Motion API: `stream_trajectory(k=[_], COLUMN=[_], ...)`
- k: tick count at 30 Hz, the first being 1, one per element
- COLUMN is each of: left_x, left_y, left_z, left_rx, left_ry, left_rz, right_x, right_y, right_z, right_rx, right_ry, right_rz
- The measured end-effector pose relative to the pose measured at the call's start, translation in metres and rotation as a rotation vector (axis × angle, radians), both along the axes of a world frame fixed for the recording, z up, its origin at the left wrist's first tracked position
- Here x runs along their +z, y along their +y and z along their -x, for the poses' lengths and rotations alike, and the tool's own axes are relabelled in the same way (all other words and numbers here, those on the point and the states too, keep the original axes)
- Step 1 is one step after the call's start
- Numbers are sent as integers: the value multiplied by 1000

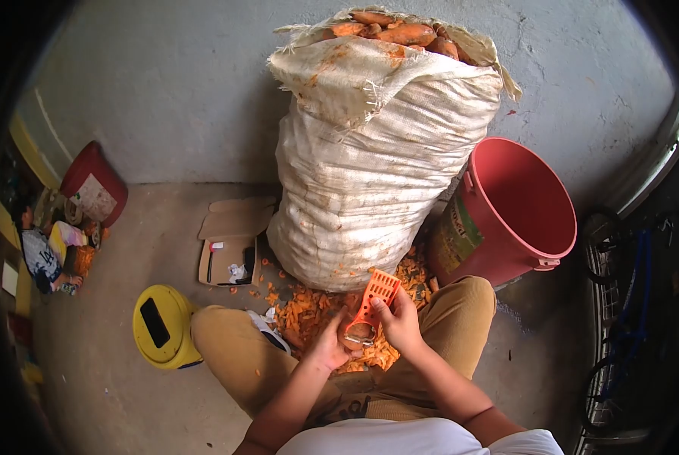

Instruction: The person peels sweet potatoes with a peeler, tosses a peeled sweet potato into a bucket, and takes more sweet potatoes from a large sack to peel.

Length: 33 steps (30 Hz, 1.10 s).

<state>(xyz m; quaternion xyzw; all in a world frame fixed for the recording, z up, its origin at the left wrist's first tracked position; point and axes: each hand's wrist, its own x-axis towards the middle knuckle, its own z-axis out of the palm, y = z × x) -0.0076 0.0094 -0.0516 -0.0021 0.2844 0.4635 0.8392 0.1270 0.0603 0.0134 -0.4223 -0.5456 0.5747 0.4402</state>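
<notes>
The left hand [329, 346] is closed around a brownish-orange root vegetable [361, 331], seemingly to steady it. The right hand [402, 324] grips a slotted orange plastic peeler [383, 287], thumb on its face, probably for control; whether its blade touches the root is unclear. Orange shavings [298, 307] cover the floor [104, 379] below, likely where they drop. At the floor's wall edge, a bulging white woven sack [355, 182] holds orange roots [408, 35], apparently within reach. Right of it stands a red plastic bucket [499, 254], its green label [461, 233] unreadable. Leftward, a black rectangular object [155, 323] rests on a yellow lidded tub [174, 355], near an open cardboard box [237, 218].
</notes>
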Motion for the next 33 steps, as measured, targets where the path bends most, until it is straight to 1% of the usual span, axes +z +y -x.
stream_trajectory(k=[2, 3, 4, 5, 6, 7, 8, 10, 11, 12, 13, 15, 16, 18, 19, 20, 21, 22, 23, 24, 26, 27, 28, 29, 30, 31, 32, 33], left_x=[1, 3, 7, 14, 20, 24, 20, 12, 12, 14, 15, 11, 7, 1, 2, 0, -2, -2, -1, 2, -1, -8, -13, -12, -11, -11, -10, -10], left_y=[-2, -4, -7, -9, -12, -19, -19, -19, -15, -11, -6, -3, -4, -6, -8, -11, -13, -14, -14, -15, -17, -16, -14, -11, -10, -10, -11, -12], left_z=[0, 0, -1, -5, -9, -7, -3, 3, 3, 2, 0, -3, -2, 0, 1, 1, 1, 1, 3, 5, 9, 10, 9, 8, 6, 5, 6, 8], left_rx=[-30, -44, -8, 27, 59, 33, 11, -24, -6, 4, 13, 68, 61, 44, 41, 59, 78, 100, 101, 108, 114, 112, 107, 126, 148, 172, 138, 106], left_ry=[68, 102, 131, 157, 184, 168, 136, 70, 88, 111, 135, 233, 237, 243, 276, 303, 328, 354, 392, 429, 484, 499, 513, 522, 531, 541, 570, 600], left_rz=[-8, -12, 50, 111, 171, 114, 78, 11, 20, 6, -9, -25, -30, -41, 12, 8, 3, -3, -27, -51, -59, -51, -45, -50, -54, -56, -62, -68], right_x=[-8, -1, 0, -9, -20, -9, -9, 6, 6, 28, 17, 0, -9, -10, -13, -15, -18, -16, -48, -39, -28, 0, 7, 3, -10, -21, -30, -29], right_y=[4, 12, 29, 56, 84, 94, 102, 85, 71, 45, 28, 8, 10, 25, 40, 51, 69, 83, 109, 112, 96, 68, 46, 29, 22, 21, 21, 32], right_z=[-2, -2, -11, -27, -46, -53, -59, -47, -37, -19, -4, 8, 11, 10, 2, -2, -9, -27, -49, -53, -39, -23, -9, 2, 9, 10, 12, 9], right_rx=[-49, -157, -313, -427, -590, -671, -667, -478, -339, -230, -180, -35, -74, -203, -233, -287, -452, -595, -683, -669, -462, -273, -189, -76, -34, -42, -49, -140], right_ry=[-78, 36, -137, -93, -138, 48, 73, 65, 29, 7, 0, -182, -121, -85, -145, -21, -174, -404, -192, -4, -31, -3, -90, -39, -106, -73, -40, -98], right_rz=[-102, -60, -272, -311, -350, -250, -189, -251, -183, -190, -215, -219, -157, -284, -224, -124, -387, -376, -253, -205, -266, -122, -184, -102, -194, -147, -99, -160])
